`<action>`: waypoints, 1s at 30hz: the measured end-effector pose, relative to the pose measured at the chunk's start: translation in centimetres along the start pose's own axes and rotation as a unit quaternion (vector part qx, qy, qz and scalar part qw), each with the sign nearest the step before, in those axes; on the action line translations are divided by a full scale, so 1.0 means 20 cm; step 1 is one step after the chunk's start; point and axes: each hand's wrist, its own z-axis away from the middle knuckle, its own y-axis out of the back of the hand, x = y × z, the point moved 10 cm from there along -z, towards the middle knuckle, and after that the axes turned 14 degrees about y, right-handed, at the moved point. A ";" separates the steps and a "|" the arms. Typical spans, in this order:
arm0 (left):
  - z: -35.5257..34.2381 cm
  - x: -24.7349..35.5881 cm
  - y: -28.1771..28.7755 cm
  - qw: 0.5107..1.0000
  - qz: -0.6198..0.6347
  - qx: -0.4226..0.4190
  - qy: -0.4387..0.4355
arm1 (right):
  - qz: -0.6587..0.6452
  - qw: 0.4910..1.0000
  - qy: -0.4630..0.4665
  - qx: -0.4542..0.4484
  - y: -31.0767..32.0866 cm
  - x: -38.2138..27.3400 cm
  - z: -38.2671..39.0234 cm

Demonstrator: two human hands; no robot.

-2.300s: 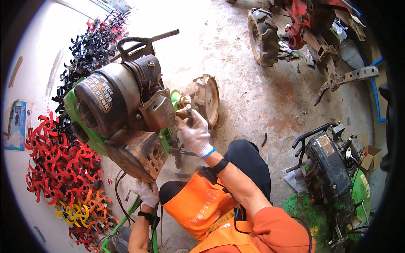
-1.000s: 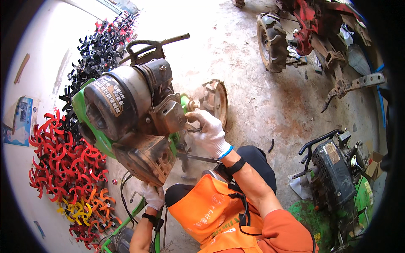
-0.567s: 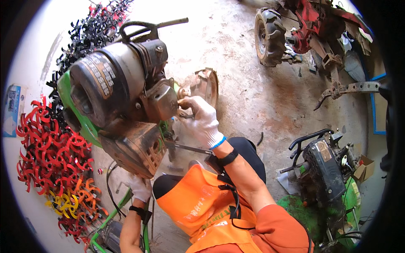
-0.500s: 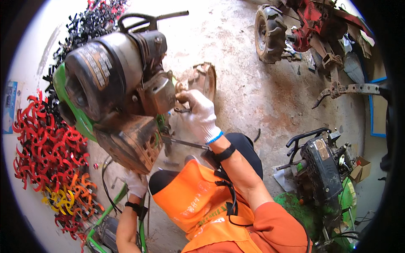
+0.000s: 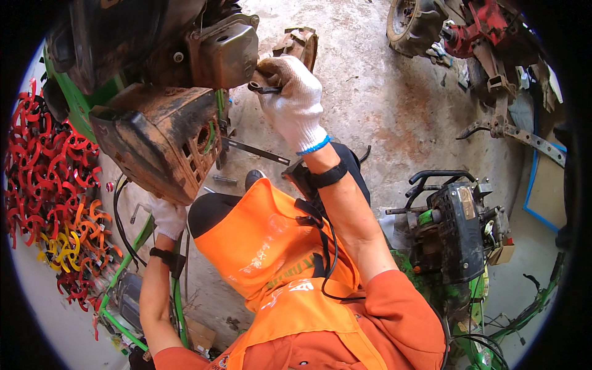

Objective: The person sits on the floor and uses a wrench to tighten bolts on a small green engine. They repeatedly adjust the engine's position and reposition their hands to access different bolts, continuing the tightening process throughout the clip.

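Observation:
A small engine (image 5: 132, 46) on a green machine fills the upper left, with a boxy metal cover (image 5: 226, 55) at its right side. Below that sits a rusty, muddy slotted housing (image 5: 157, 132). My right hand (image 5: 293, 95), in a white knitted glove with a blue cuff, is closed on a dark wrench (image 5: 264, 89) whose ring end sticks out to the left. It is right beside the boxy cover. My left hand (image 5: 168, 217), also gloved, is up against the lower edge of the slotted housing, its fingers mostly hidden there.
Red curved tiller blades (image 5: 49, 172) lie heaped at the left, with yellow ones (image 5: 60, 251) below. A lugged wheel (image 5: 414, 28) and a red machine (image 5: 487, 31) stand at the far right. Another engine (image 5: 456, 231) is at the right. A green frame (image 5: 111, 296) is near my left arm.
My view has shifted, so the engine appears larger and farther up and left. My right hand keeps the wrench beside the boxy cover, and my left hand stays at the slotted housing.

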 end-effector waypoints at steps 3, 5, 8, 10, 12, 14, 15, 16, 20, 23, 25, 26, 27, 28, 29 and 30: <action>0.02 0.08 0.06 0.997 -0.057 0.027 -0.035 | 0.034 0.998 0.043 -0.023 0.00 -0.03 -0.03; 0.02 0.10 0.09 0.995 -0.083 0.033 -0.032 | 0.037 0.995 0.081 -0.045 0.00 -0.06 -0.04; 0.00 0.07 0.06 0.999 0.034 -0.041 0.005 | 0.019 0.997 0.069 -0.044 0.00 -0.05 -0.04; -0.01 0.08 0.08 0.998 0.058 -0.014 -0.015 | -0.014 1.000 -0.001 -0.027 0.00 0.00 -0.02; -0.01 0.06 0.06 0.999 0.050 -0.016 -0.010 | -0.041 0.996 -0.077 -0.019 -0.01 0.06 0.01; -0.01 0.01 0.00 0.998 0.004 -0.066 0.023 | 0.005 1.000 -0.010 -0.021 0.01 -0.01 -0.01; 0.00 0.03 0.02 0.998 0.020 -0.053 0.000 | 0.020 0.999 0.010 -0.029 0.01 -0.03 -0.02; 0.00 0.03 0.00 0.997 0.011 -0.071 -0.003 | 0.038 0.998 0.031 -0.040 0.01 -0.05 -0.04; 0.01 0.08 0.07 0.999 0.002 -0.025 -0.022 | 0.060 0.991 0.074 -0.091 0.00 -0.09 -0.06; -0.01 0.13 0.12 0.999 0.032 -0.008 -0.023 | 0.000 0.999 -0.020 -0.045 0.00 -0.04 -0.02; -0.01 0.16 0.16 0.997 0.073 0.006 -0.028 | -0.044 0.993 -0.108 -0.036 -0.02 0.03 0.02; -0.02 0.16 0.15 0.997 0.071 -0.006 -0.010 | -0.014 0.997 -0.071 -0.037 -0.01 0.00 0.00; -0.02 0.19 0.19 0.995 0.093 0.006 -0.046 | 0.028 0.998 -0.025 -0.046 -0.01 -0.04 -0.02; -0.03 0.20 0.19 0.994 0.106 0.004 -0.037 | 0.073 0.996 0.019 -0.052 0.00 -0.06 -0.03; -0.02 0.19 0.20 0.993 0.118 -0.002 -0.027 | 0.062 0.996 0.015 -0.055 0.00 -0.05 -0.03; -0.02 0.17 0.18 0.993 0.116 -0.031 0.008 | 0.059 0.996 0.022 -0.059 0.00 -0.05 -0.03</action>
